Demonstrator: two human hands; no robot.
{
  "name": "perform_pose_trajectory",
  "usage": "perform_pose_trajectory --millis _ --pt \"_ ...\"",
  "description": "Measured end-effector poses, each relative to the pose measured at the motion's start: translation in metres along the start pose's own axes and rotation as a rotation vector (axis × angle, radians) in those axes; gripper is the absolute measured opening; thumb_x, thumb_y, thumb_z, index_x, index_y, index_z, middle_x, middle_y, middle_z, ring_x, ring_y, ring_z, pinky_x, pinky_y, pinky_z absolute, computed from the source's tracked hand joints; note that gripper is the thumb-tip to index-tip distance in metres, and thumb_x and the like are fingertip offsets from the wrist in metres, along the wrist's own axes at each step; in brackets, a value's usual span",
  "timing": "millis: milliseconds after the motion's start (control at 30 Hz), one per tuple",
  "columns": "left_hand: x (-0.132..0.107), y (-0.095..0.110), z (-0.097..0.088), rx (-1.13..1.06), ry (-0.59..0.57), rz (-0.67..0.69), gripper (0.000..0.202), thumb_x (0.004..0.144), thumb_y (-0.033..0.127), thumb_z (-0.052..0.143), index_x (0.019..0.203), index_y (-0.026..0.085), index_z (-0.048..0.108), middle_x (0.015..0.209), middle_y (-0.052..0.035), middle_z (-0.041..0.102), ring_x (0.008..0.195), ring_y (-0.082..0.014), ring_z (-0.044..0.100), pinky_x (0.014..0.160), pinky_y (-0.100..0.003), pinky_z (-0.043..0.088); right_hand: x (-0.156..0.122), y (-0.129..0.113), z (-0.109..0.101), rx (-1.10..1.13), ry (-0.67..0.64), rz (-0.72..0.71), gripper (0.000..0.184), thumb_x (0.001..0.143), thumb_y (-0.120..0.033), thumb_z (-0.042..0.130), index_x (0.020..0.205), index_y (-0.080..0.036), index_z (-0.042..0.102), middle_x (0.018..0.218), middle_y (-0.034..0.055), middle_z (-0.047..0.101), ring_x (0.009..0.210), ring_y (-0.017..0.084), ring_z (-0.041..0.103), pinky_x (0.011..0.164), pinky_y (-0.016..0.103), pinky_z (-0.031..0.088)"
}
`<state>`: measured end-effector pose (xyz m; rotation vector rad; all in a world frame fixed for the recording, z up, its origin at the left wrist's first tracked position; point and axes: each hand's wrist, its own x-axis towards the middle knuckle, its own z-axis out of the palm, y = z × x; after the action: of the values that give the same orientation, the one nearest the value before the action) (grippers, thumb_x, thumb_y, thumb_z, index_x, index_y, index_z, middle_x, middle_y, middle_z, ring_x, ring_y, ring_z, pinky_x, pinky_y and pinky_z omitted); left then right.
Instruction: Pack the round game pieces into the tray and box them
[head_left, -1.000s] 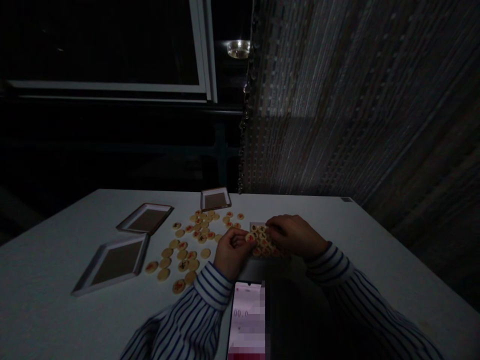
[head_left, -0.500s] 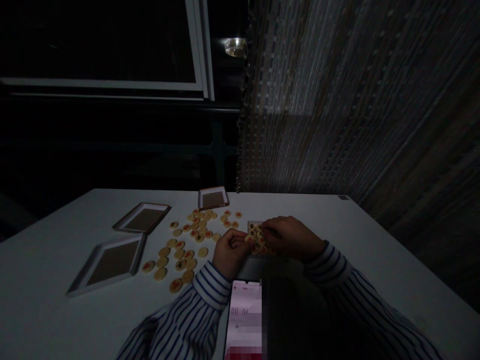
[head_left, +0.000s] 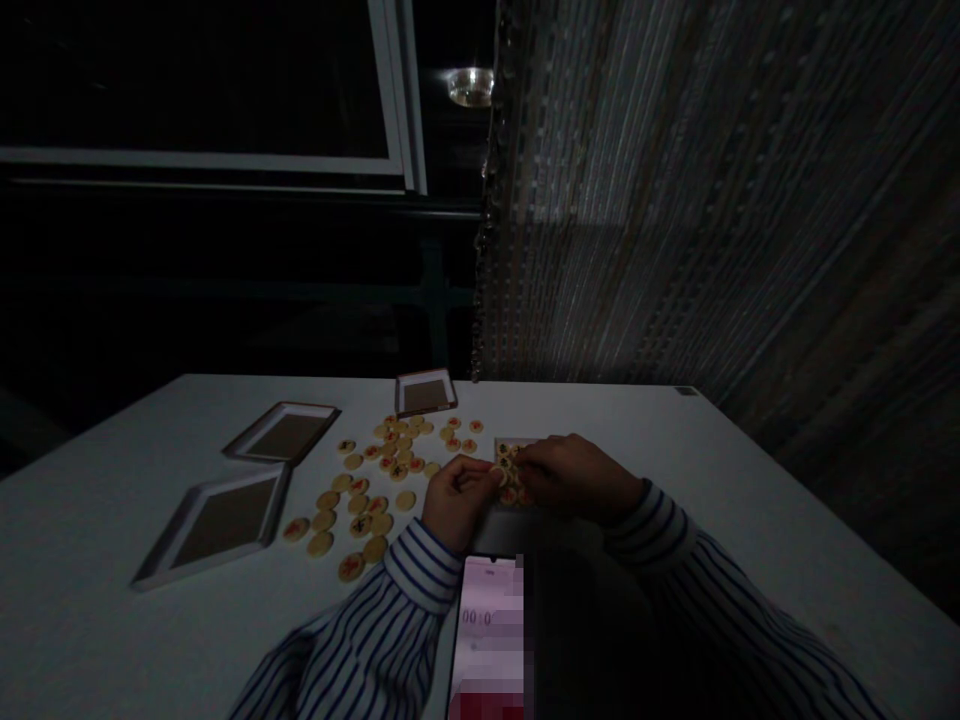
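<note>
My left hand (head_left: 459, 497) pinches a round, pale Chinese chess piece (head_left: 497, 474) between thumb and fingers at the left side of a small box (head_left: 516, 441). Inside that box, Chinese chess pieces (head_left: 510, 495) with red or dark characters lie side by side. From the right, my right hand (head_left: 576, 476) reaches over the box, its fingers closed and bent down among the pieces. What those fingertips hold, if anything, is hidden. To the left, several loose Chinese chess pieces (head_left: 399, 447) are scattered on the white table (head_left: 615, 415), some showing characters, others plain.
Three shallow trays or lids stand on the table: a near left one (head_left: 229, 520), one behind it (head_left: 285, 432) and a small one (head_left: 425, 392) at the back. A lit phone (head_left: 487, 620) is in front of me. Behind the table hangs a strand curtain (head_left: 622, 200).
My right hand has shifted slightly left, its fingertips nearer my left hand. The piece in my left hand now shows a pale surface, without the red mark seen before.
</note>
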<state>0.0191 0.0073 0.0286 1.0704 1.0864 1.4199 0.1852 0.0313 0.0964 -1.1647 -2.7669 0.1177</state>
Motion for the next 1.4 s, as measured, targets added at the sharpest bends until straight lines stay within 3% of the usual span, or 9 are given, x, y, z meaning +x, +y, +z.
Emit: perform_pose_trajectory --millis 433,1000,1233,1400 --pt "0.0 0.001 0.0 -0.033 0.021 -0.051 0.026 0.054 0.034 0.072 0.068 0.014 0.063 0.062 -0.0028 0.067 0.059 -0.014 0.062 0.06 -0.025 0.05 0.001 -0.003 -0.003 -0.017 -0.001 0.011 0.027 0.085 -0.031 0.038 0.095 -0.021 0.06 0.089 0.0045 0.065 0.082 0.016 0.057 0.069 0.026 0.035" --pt "-0.001 0.004 -0.001 0.031 0.04 -0.004 0.021 0.057 0.032 0.07 0.068 0.015 0.066 0.067 -0.0038 0.069 0.065 -0.0158 0.063 0.066 -0.027 0.051 0.004 -0.011 -0.001 0.113 0.03 -0.063 0.024 0.082 -0.031 0.044 0.098 -0.02 0.058 0.093 0.0041 0.063 0.084 0.015 0.057 0.07 0.025 0.038" --pt "0.0 0.0 -0.003 -0.002 -0.016 0.02 0.023 0.061 0.031 0.068 0.077 0.015 0.068 0.076 -0.0051 0.07 0.072 -0.0166 0.063 0.07 -0.028 0.05 0.006 -0.011 0.002 0.089 0.055 -0.036 0.025 0.083 -0.031 0.043 0.099 -0.019 0.058 0.09 0.0047 0.064 0.084 0.016 0.056 0.073 0.027 0.037" --pt "-0.001 0.004 -0.001 -0.003 0.017 -0.003 0.023 0.058 0.031 0.07 0.074 0.015 0.069 0.074 -0.0045 0.07 0.072 -0.0167 0.063 0.071 -0.028 0.05 0.005 -0.012 0.0 0.087 0.084 -0.085 0.027 0.084 -0.032 0.043 0.103 -0.019 0.056 0.093 0.0052 0.063 0.086 0.016 0.056 0.073 0.027 0.037"
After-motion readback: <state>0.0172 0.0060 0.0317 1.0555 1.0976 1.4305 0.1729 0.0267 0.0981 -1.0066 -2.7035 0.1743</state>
